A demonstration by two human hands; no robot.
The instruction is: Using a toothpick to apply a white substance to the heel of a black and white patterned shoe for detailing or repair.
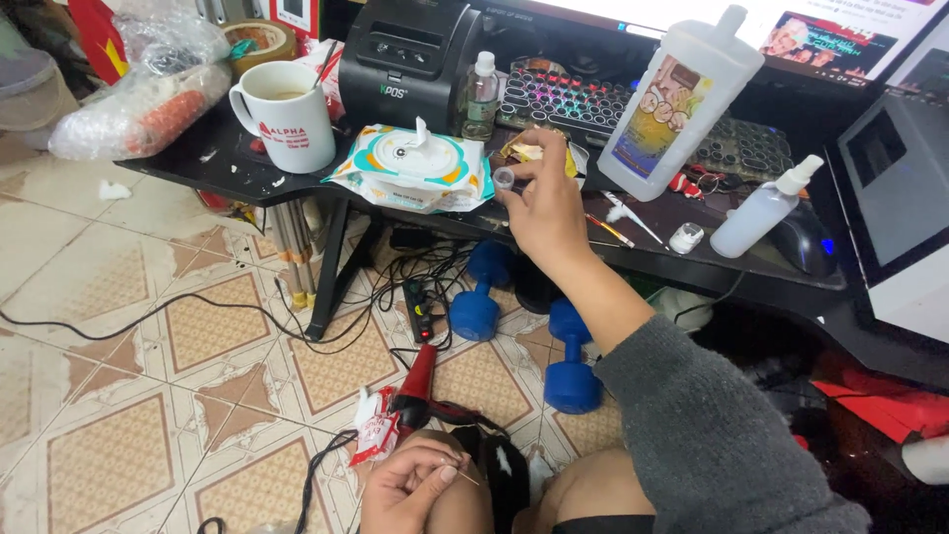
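The right hand reaches up over the bench, its fingers pinched shut around a small clear vial. Just beyond those fingers lies a pack of wet wipes, with a white mug further off to the same side. The left hand rests low by the knee, fingers closed on a thin needle-like stick, near a red hair dryer on the tiled floor.
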